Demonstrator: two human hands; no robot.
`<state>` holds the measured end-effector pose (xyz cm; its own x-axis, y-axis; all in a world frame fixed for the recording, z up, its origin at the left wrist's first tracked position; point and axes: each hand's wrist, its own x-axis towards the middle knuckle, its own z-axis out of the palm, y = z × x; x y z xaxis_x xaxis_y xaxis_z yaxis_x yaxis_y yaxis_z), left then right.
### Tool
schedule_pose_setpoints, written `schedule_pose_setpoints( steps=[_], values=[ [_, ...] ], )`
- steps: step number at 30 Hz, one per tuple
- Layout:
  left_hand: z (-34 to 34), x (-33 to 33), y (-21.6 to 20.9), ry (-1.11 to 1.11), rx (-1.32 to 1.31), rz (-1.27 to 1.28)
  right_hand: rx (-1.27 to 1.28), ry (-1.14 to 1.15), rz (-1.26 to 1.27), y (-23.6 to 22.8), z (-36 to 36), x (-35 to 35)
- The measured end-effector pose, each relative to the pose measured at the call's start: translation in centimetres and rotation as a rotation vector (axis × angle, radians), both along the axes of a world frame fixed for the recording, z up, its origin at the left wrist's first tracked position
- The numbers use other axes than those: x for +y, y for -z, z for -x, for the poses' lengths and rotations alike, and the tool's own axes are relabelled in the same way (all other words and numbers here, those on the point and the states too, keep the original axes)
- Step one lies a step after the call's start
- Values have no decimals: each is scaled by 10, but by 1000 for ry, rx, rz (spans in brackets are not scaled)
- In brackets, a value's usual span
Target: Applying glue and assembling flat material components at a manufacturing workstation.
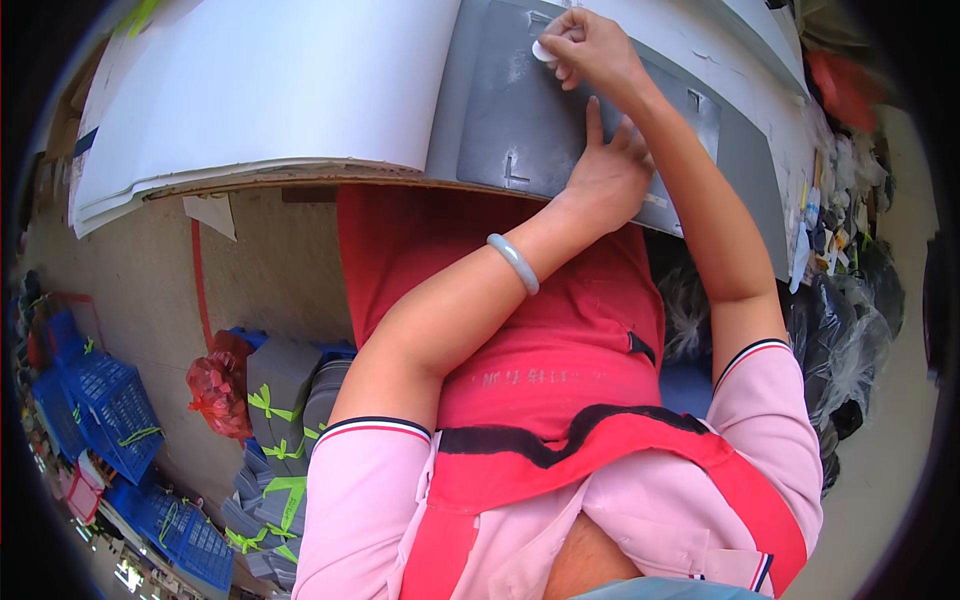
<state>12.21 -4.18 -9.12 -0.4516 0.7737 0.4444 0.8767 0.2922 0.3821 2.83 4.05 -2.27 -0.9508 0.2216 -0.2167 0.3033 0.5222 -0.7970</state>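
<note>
A dark grey sheet (530, 120) lies on the worktable, with pale corner marks and whitish smudges on its surface. My left hand (610, 180) rests flat near the sheet's front edge, its fingers stretched out and apart. Farther off, my right hand (590, 60) is closed in a pinch on a small white disc (543, 50), just above or touching the far part of the sheet. From this view I cannot tell whether the disc touches it.
Large white sheets (280, 90) are stacked on the table at left. Bundles of grey pieces (275, 390) tied with green strips stand below, beside a red plastic bag (220, 390) and blue crates (110, 410). Clear plastic bags (850, 330) lie at right.
</note>
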Motion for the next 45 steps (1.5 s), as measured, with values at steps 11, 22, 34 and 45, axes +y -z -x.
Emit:
schedule_pose_setpoints(
  steps=[11,22,34,45],
  values=[
    [-1,0,14,-83,78,-54,-150,-321,-128,-13,-76,-66],
    [0,2,10,-57,24,44,122,-438,-256,-5,-96,-50],
    [0,1,8,-74,37,54,63,-583,-761,-22,-97,-78],
    [-1,5,-6,-48,-14,16,172,364,-454,10,-152,143]
  ],
)
